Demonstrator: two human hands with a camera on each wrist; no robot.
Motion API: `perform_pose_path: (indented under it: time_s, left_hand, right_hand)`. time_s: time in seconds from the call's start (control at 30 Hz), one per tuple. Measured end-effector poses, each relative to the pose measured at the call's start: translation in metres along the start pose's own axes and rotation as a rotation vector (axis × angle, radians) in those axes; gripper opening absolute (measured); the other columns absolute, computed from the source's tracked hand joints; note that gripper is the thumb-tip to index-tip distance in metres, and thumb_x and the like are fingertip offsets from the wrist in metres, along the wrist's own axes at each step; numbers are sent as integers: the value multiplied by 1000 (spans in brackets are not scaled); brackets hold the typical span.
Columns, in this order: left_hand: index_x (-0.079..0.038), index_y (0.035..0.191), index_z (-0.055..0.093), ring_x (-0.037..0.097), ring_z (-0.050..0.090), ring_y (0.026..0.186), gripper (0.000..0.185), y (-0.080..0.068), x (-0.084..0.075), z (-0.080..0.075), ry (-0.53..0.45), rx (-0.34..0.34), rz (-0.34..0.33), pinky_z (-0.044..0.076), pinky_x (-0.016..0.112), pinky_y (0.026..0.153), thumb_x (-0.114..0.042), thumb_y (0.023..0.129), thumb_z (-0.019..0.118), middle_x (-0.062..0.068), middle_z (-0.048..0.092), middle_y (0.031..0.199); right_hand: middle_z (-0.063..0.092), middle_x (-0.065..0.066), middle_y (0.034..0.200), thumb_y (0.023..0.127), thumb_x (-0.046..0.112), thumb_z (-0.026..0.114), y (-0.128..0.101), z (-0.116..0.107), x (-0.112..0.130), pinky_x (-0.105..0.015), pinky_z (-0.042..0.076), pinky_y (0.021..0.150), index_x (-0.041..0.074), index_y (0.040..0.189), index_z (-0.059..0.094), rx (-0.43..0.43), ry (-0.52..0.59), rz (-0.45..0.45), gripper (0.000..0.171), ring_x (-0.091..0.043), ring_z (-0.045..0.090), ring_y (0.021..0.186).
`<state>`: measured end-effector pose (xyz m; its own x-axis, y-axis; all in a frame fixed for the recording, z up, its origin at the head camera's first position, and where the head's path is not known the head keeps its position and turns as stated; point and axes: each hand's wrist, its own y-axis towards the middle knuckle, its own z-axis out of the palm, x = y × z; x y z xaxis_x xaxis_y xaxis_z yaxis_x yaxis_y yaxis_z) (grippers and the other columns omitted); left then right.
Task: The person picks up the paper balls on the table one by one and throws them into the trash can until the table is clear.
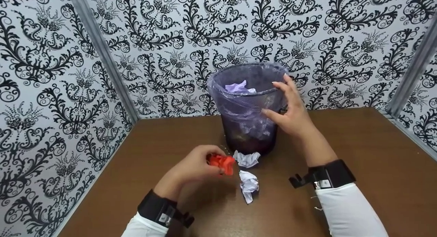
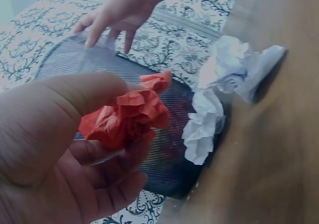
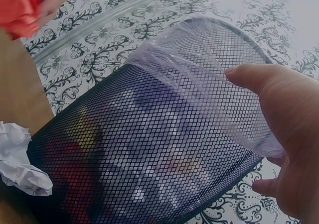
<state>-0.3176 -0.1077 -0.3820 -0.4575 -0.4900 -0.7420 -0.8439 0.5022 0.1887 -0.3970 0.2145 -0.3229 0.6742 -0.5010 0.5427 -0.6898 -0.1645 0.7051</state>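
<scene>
My left hand [image 1: 201, 165] holds a crumpled ball of red paper [image 1: 222, 164] between thumb and fingers, low in front of the bin. The black mesh waste bin [image 1: 251, 141] stands upright with a thin purple bag [image 1: 225, 102] folded over its rim. My right hand [image 1: 295, 114] is at the bin's right side, fingers spread, with the fingertips by the rim and the thumb against the bagged wall. In the left wrist view, the red paper ball [image 2: 132, 114] overlaps the bin. One white crumpled paper [image 1: 247, 159] lies at the bin's foot, and another white crumpled paper [image 1: 249, 185] lies nearer me.
Crumpled paper [image 1: 237, 87] shows inside the bin, with more pieces visible through the mesh. The brown tabletop [image 1: 164, 138] meets a black-and-white patterned wall [image 1: 164, 59] behind the bin and at both sides.
</scene>
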Motion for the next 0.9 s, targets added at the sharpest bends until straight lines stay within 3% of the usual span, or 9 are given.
perform_pose_path:
  time_s: [0.23, 0.47, 0.73, 0.9]
  left_hand:
    - [-22, 107, 68, 19, 64, 77, 34, 0, -9, -12, -77, -117, 10, 57, 33, 67, -14, 77, 80, 1, 67, 90]
    - [-18, 111, 68, 24, 64, 83, 38, 8, -27, -27, -181, -338, 58, 58, 36, 71, -13, 76, 83, 5, 66, 100]
    - [-18, 111, 68, 24, 61, 78, 36, 40, -65, -56, -175, -534, 155, 57, 36, 67, -17, 78, 81, 8, 62, 92]
    - [-11, 114, 64, 23, 60, 84, 34, 55, -104, -78, -205, -585, 143, 58, 33, 71, -10, 82, 75, 11, 60, 97]
  right_hand:
    - [8, 7, 162, 75, 39, 82, -1, -1, 0, -68, 18, 111, 38, 142, 39, 5, -3, 12, 79, -28, 17, 146]
    - [9, 5, 162, 76, 38, 82, -2, 2, -2, -68, 18, 111, 34, 142, 40, 8, 5, 10, 79, -28, 16, 146]
    - [8, 9, 162, 75, 39, 82, -1, 1, 0, -68, 17, 111, 35, 142, 39, 8, -8, 26, 80, -27, 15, 146]
    - [7, 8, 162, 75, 39, 83, 0, 0, 2, -67, 18, 111, 36, 142, 40, 7, 11, 22, 80, -25, 16, 146]
